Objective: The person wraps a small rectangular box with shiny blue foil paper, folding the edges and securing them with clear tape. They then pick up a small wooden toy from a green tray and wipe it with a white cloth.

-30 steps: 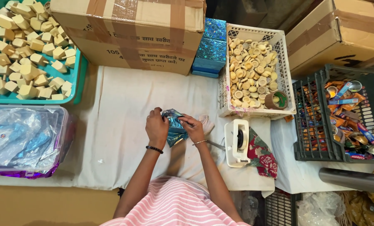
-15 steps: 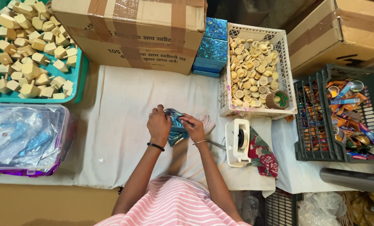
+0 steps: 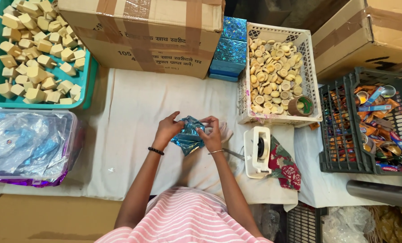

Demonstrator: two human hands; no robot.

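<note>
White cloth covers the counter (image 3: 133, 112), w/ crates & boxes all round. Left hand (image 3: 167, 129) & right hand (image 3: 210, 133) both pinch a shiny blue foil wrap (image 3: 187, 136) mid-cloth, fingers clamped on its edges from opp. sides. Wrap looks crinkly & slippery, so best keep it taut, crease w/ fingertips, no hard tugs or it may tear. Tape dispenser (image 3: 257, 150) sits just beside right hand; teal tray of wooden tops (image 3: 37, 54) is well apart, far left.
</note>
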